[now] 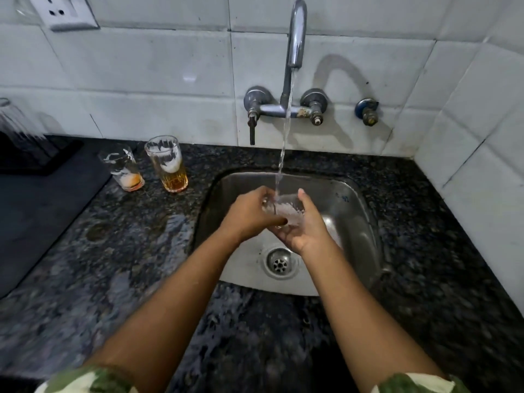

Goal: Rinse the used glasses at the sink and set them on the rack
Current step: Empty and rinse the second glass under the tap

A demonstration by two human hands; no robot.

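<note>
**A:** Where's the glass right now?

**B:** Over the sink (357, 211), under the running stream from the tap (296, 38). The clear glass (286, 212) sits between both hands: the right hand (303, 225) cups it from below and from the right, fingers curled up around it, and the left hand (251, 215) wraps its grip over the left side, thumb across the near wall. So both hands are closed on that one glass.

**A:** What could go wrong?

**B:** Wet glass, wet fingers. I'd judge a slip the main risk; a drop onto the steel basin could chip or crack it. The stream strikes near the rim, so tilting the glass could throw water out onto the bench (127, 251), which already looks wet near the sink.

**A:** And the others?

**B:** Two used glasses wait on the bench to the far left: a taller one (167, 164) with amber liquid and foam, and a shorter one (124, 171) with an orange residue. They stand close together, so an elbow or a hasty reach for one could tip its neighbour. The dark rack (39, 157) lies further left, with one upturned glass (17, 123) on it, blurred.

**A:** Any writing?

**B:** Only a small blue mark on the sink's far right wall, too small to read. No brand is visible.
</note>
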